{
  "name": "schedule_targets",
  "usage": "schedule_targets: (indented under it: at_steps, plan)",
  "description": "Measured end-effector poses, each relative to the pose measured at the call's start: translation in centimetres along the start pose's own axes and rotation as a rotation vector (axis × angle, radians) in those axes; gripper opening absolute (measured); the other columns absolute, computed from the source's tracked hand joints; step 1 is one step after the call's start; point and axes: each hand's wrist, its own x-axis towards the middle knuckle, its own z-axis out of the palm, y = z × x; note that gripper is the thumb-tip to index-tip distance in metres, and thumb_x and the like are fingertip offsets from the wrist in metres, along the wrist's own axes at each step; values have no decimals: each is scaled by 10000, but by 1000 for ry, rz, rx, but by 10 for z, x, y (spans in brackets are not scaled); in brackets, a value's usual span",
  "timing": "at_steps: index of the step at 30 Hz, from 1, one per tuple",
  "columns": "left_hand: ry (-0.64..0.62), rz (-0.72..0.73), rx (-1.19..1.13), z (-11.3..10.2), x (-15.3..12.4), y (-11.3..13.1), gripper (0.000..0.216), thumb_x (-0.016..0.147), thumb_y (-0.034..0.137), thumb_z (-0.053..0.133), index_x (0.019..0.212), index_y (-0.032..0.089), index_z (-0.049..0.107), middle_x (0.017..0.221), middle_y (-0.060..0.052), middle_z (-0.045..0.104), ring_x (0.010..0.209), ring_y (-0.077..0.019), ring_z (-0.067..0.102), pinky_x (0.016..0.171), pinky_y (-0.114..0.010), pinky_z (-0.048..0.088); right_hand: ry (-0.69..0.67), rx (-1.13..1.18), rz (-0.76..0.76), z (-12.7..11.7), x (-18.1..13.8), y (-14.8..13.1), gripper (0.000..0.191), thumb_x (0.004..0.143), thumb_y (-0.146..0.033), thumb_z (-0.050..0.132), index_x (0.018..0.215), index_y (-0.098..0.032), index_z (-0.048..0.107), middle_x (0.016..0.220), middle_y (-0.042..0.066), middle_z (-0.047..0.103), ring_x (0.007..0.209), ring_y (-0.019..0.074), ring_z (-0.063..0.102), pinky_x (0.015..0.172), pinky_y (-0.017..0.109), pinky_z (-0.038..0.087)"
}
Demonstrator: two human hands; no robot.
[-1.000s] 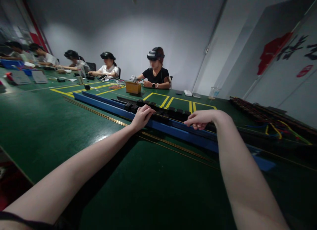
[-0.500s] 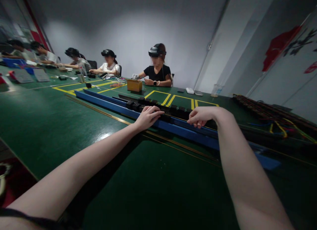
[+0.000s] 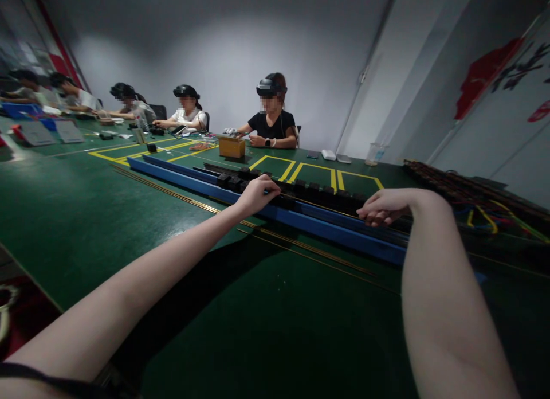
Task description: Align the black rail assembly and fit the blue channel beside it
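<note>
A long blue rail [image 3: 180, 180] runs across the green table [image 3: 77, 215] from far left to near right. A row of small black blocks [image 3: 320, 192] sits along a black strip just behind it. My left hand [image 3: 256, 194] rests on the left end of that row, fingers curled over the blocks. My right hand [image 3: 384, 207] lies further right on the same row, fingers bent down onto the black strip. What the fingertips pinch is too small to make out.
Thin brass-coloured rods [image 3: 301, 253] lie in front of the rail. A yellow box [image 3: 232, 147] stands behind it. Bundles of dark strips and coloured wires [image 3: 472, 201] lie at the right. Several people with headsets sit along the far edge [image 3: 270, 121].
My right hand has slid to the right along the row of black blocks. My left hand has stayed at about the same spot, its fingers curling more.
</note>
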Motion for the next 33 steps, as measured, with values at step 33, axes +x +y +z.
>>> schedule_targets:
  at_steps: [33]
  plan:
    - [-104, 305, 412, -8, -47, -3, 551, 921, 161, 427, 1465, 215, 360, 1424, -78, 475, 1241, -221, 481, 1009, -383, 391, 971, -717, -665, 124, -22, 97, 536, 905, -404, 413, 1347, -110, 485, 1186, 149, 617, 1007, 302, 614, 836, 428, 488]
